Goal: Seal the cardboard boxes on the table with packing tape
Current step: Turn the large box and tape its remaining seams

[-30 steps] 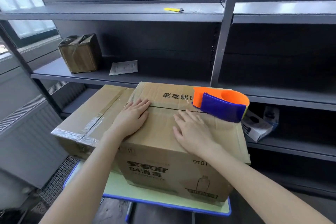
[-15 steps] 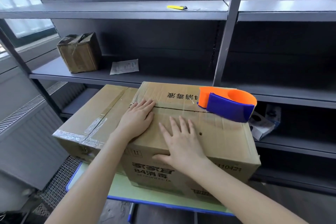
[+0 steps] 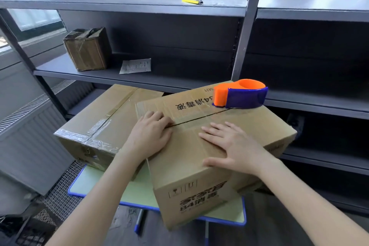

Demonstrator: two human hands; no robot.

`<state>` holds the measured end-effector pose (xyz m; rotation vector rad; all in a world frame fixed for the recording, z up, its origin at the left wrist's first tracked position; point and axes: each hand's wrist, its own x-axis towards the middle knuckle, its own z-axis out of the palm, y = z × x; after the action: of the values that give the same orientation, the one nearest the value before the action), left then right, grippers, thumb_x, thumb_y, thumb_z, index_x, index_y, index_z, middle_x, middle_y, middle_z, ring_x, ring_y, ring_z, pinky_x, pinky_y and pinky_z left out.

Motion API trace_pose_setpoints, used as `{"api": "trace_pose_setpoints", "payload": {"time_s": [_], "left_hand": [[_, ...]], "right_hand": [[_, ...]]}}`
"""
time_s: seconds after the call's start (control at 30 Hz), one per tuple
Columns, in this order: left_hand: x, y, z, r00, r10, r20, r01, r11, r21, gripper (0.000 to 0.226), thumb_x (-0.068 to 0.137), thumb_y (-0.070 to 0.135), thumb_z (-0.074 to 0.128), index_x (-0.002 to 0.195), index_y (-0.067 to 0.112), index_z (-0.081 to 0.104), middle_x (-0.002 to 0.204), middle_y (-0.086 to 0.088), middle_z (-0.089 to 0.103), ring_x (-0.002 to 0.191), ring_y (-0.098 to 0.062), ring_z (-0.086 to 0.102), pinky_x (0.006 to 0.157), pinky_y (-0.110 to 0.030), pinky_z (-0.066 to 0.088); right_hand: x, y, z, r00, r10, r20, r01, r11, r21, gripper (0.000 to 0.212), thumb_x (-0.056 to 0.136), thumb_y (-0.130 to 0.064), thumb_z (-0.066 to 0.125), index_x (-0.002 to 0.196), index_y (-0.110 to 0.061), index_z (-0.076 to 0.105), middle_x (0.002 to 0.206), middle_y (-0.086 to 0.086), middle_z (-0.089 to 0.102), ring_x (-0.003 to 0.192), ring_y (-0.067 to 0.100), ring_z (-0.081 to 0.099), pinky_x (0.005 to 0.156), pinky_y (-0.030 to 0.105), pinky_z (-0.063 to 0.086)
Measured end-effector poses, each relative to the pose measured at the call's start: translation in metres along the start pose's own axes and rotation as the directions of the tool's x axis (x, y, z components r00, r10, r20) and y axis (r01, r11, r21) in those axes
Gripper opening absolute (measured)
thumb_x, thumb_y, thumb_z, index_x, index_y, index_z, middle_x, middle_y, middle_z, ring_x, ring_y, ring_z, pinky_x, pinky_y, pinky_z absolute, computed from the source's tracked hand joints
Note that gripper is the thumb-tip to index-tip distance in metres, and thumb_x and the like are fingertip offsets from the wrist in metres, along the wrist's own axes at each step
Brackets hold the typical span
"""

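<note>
1. On the surface, the unsealed box overhangs the front edge.
2. Both hands, left hand and right hand, lie flat and empty, pressing flaps closed.
3. Tape dispenser rests at the seam's far end, likely staged for taping.

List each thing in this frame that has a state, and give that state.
Front box: flaps closed, centre seam untaped.
Left box: taped shut.
Tape dispenser: resting on front box, unheld.
Shelf box: closed, taped.
Left hand: flat, open.
Right hand: flat, open.
</note>
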<state>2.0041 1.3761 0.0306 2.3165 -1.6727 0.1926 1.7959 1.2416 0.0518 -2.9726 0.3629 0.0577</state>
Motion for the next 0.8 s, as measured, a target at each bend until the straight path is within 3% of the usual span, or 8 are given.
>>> {"api": "trace_pose_setpoints", "payload": {"time_s": [0.07,0.13,0.23,0.3,0.5,0.67,0.8], "left_hand": [[0.005,-0.008,0.003,1.000,-0.028,0.008,0.028,0.998,-0.061,0.034,0.093,0.033,0.042,0.117,0.019,0.062,0.109,-0.003,0.056,0.103,-0.026,0.048,0.092,-0.042,0.041],[0.009,-0.009,0.004,0.999,-0.030,0.019,0.033,0.989,-0.141,0.034,0.096,0.023,0.047,0.128,0.023,0.056,0.123,-0.001,0.052,0.115,-0.024,0.043,0.102,-0.039,0.034],[0.011,-0.010,0.006,0.995,-0.005,0.102,0.019,0.991,-0.133,0.042,0.099,0.023,0.040,0.140,0.035,0.041,0.152,0.011,0.028,0.138,-0.015,0.021,0.112,-0.035,0.018],[0.011,-0.009,0.007,0.987,-0.008,0.159,0.019,0.998,-0.068,0.044,0.101,0.025,0.034,0.144,0.038,0.032,0.154,0.018,0.019,0.142,-0.007,0.014,0.114,-0.030,0.011],[0.011,-0.012,0.008,0.984,-0.044,0.173,0.065,0.991,-0.119,0.045,0.102,0.018,0.033,0.142,0.036,0.036,0.150,0.019,0.029,0.141,-0.002,0.018,0.110,-0.022,0.009],[0.003,-0.006,0.005,0.976,-0.135,0.169,0.160,0.977,-0.141,0.044,0.101,0.019,0.033,0.140,0.038,0.038,0.149,0.021,0.030,0.140,-0.002,0.019,0.108,-0.022,0.010],[-0.015,0.005,0.001,0.972,-0.165,0.166,0.170,0.985,-0.014,0.045,0.098,0.035,0.022,0.141,0.040,0.036,0.148,0.019,0.033,0.135,-0.009,0.027,0.106,-0.029,0.017]], "right_hand": [[0.005,-0.025,0.001,0.997,0.079,0.012,-0.079,0.996,-0.050,0.103,0.066,-0.085,0.004,0.150,-0.026,0.014,0.157,-0.002,0.012,0.145,0.017,0.005,0.119,0.041,0.002],[0.014,-0.050,0.006,0.986,0.165,0.003,-0.165,0.984,-0.062,0.093,0.078,-0.079,0.014,0.150,-0.019,0.014,0.157,0.011,0.011,0.144,0.029,0.007,0.118,0.047,0.005],[0.031,-0.074,0.012,0.945,0.326,0.010,-0.326,0.945,-0.028,0.089,0.086,-0.072,0.024,0.150,-0.011,0.015,0.155,0.021,0.009,0.143,0.040,0.004,0.116,0.053,0.003],[0.042,-0.088,0.014,0.922,0.385,0.044,-0.386,0.922,0.008,0.096,0.084,-0.074,0.029,0.149,-0.006,0.011,0.154,0.024,0.004,0.141,0.044,-0.001,0.114,0.057,-0.001],[0.057,-0.117,0.021,0.912,0.404,0.067,-0.405,0.914,-0.001,0.130,0.064,-0.090,0.031,0.146,0.005,-0.001,0.151,0.031,-0.005,0.139,0.049,-0.009,0.107,0.067,-0.007],[0.055,-0.112,0.017,0.937,0.338,0.087,-0.339,0.941,-0.009,0.122,0.070,-0.080,0.044,0.146,0.005,0.002,0.151,0.032,-0.004,0.139,0.050,-0.007,0.108,0.066,-0.005],[0.038,-0.092,0.012,0.971,0.189,0.145,-0.188,0.982,-0.025,0.118,0.072,-0.073,0.051,0.148,0.002,0.000,0.153,0.027,-0.007,0.141,0.044,-0.008,0.112,0.060,-0.004]]}}
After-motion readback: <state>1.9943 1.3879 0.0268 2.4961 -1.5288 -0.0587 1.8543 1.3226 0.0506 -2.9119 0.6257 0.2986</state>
